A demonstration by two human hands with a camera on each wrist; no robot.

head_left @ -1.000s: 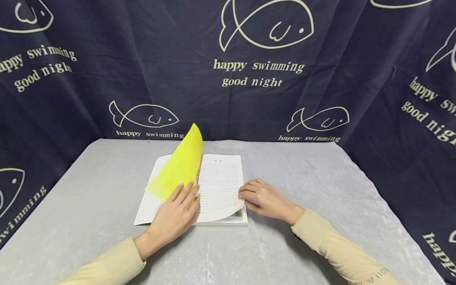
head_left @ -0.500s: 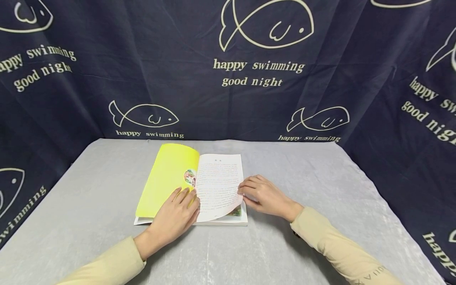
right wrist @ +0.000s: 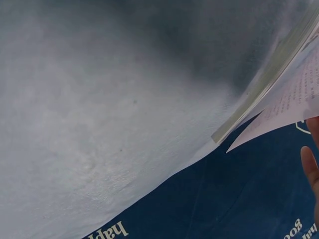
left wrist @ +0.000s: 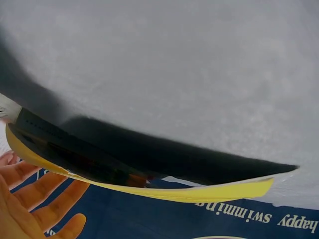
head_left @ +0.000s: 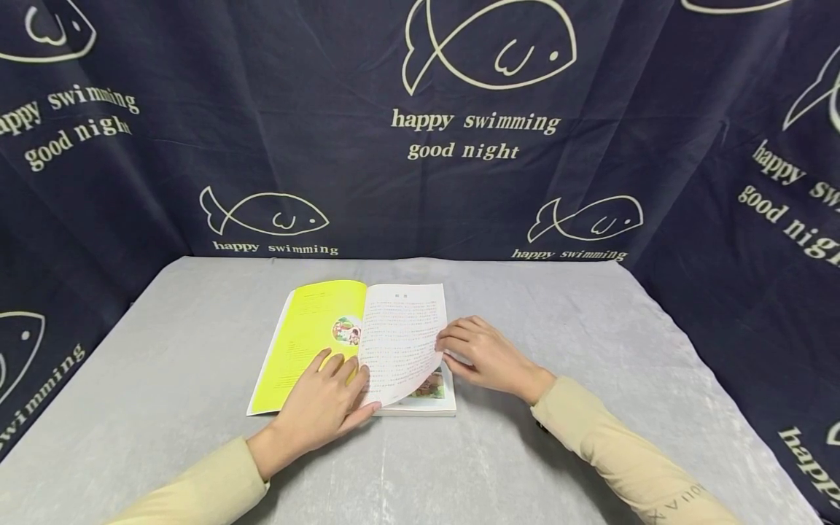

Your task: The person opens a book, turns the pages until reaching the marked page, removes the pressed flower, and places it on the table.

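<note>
An open book (head_left: 418,413) lies on the grey table. Its left side shows a yellow page (head_left: 282,339) with a small round picture, and its right side a white page (head_left: 400,328) of printed text. My left hand (head_left: 319,399) rests on the yellow page near the fold, fingers spread and thumb at the white page's lower edge. My right hand (head_left: 488,359) pinches the white page's right edge. That page's lower right corner curls up, baring a coloured picture beneath. In the left wrist view the yellow page (left wrist: 209,193) appears edge-on beside my fingers.
The grey cloth-covered table (head_left: 558,306) surrounds the book. Behind it and at both sides hangs a dark blue curtain (head_left: 367,168) with white fish outlines and lettering.
The raised yellow page has swung left and down and now lies flat. My left thumb has moved out to the right. The white page's corner has lifted further, with my right hand slightly higher.
</note>
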